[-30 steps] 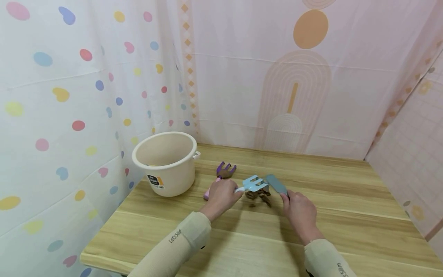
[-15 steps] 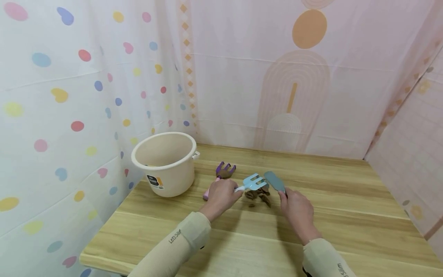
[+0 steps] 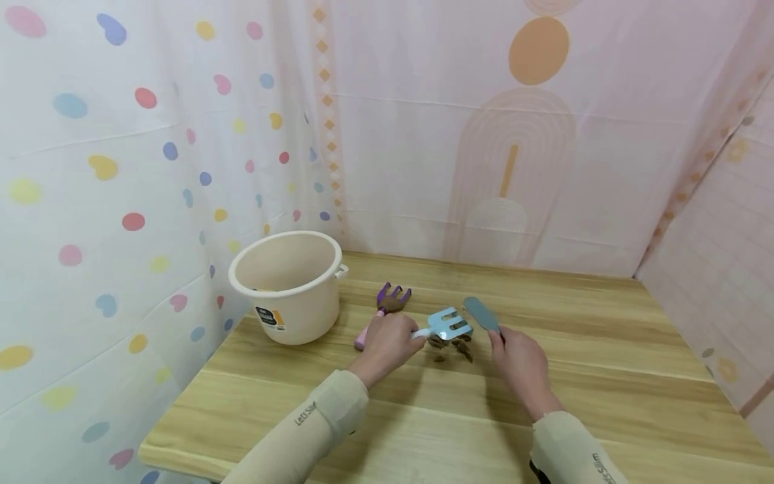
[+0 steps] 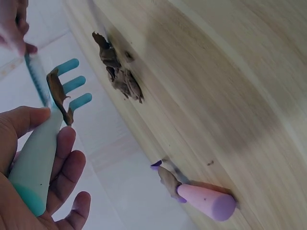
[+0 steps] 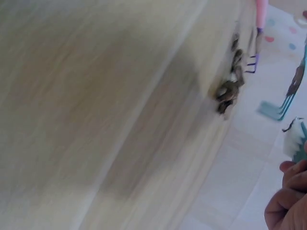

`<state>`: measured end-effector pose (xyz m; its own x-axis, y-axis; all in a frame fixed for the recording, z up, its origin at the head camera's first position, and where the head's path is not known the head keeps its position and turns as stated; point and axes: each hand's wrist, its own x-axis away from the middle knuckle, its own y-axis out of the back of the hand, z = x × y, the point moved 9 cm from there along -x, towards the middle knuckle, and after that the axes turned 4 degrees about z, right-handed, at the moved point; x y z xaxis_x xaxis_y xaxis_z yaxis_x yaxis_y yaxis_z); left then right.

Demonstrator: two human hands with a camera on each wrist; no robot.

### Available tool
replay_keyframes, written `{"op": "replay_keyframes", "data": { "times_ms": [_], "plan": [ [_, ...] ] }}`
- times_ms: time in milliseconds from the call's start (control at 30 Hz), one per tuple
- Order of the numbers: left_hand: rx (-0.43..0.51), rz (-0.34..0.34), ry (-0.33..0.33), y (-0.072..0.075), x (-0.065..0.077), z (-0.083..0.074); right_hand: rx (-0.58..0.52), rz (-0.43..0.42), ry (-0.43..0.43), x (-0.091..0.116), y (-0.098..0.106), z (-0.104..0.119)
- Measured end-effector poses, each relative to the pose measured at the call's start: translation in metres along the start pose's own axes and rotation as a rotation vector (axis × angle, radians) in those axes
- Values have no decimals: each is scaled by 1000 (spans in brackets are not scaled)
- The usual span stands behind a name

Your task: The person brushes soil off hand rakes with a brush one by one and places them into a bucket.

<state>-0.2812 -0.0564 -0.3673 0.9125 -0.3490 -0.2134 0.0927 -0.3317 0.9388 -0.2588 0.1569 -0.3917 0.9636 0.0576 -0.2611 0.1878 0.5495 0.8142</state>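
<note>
My left hand grips the pale handle of a light-blue garden hand fork, its tines pointing right. Brown clay-like stuff clings to the fork's underside in the left wrist view. In my right hand is a small teal brush with whitish bristles, held just right of the tines and apart from them. Under the fork, several brown clumps lie on the wooden table. Left of them lies a second hand fork, purple with a pink handle, a brown lump on its head.
A cream bucket with a dark label stands at the table's left side, beyond my left hand. Patterned curtains hang behind and to both sides. The table's front left corner shows at the lower left.
The light-blue fork has dipped slightly and shifted right over the clumps. The brush has moved a little up and left from a second ago. The bucket and purple fork lie as before.
</note>
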Motion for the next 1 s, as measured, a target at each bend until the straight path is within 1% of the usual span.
{"op": "replay_keyframes", "data": {
  "times_ms": [67,133,233,367,433,500,567,633,700,767,833,933,1000],
  "plan": [
    [-4,2,-11,-1,0,-2,-35,29,8,-2,-4,5],
    [-12,-3,-21,-1,0,-4,-39,49,-18,-2,-6,4],
    [-13,-1,-19,-1,0,-4,-15,67,-61,-2,-9,-3],
    [-8,-12,-7,2,-1,-1,24,99,-78,0,-11,-14],
    [-7,-23,-12,6,-2,-1,40,115,-93,1,-12,-19],
    [0,-26,-19,8,-3,-2,55,112,-112,2,-10,-24],
    [-2,-17,-15,7,-2,-2,63,90,-120,2,-7,-24],
    [-2,-3,-2,5,-1,0,59,55,-109,1,-2,-19],
    [-4,2,12,3,-1,2,46,24,-75,1,1,-9],
    [-10,-10,14,2,-1,2,32,11,-41,2,2,1],
    [-20,-30,10,3,-1,2,21,11,-26,4,0,6],
    [-33,-53,8,4,-2,3,30,16,-35,7,-4,6],
    [-36,-53,11,4,-2,4,39,5,-47,9,-6,3]
  ]
}}
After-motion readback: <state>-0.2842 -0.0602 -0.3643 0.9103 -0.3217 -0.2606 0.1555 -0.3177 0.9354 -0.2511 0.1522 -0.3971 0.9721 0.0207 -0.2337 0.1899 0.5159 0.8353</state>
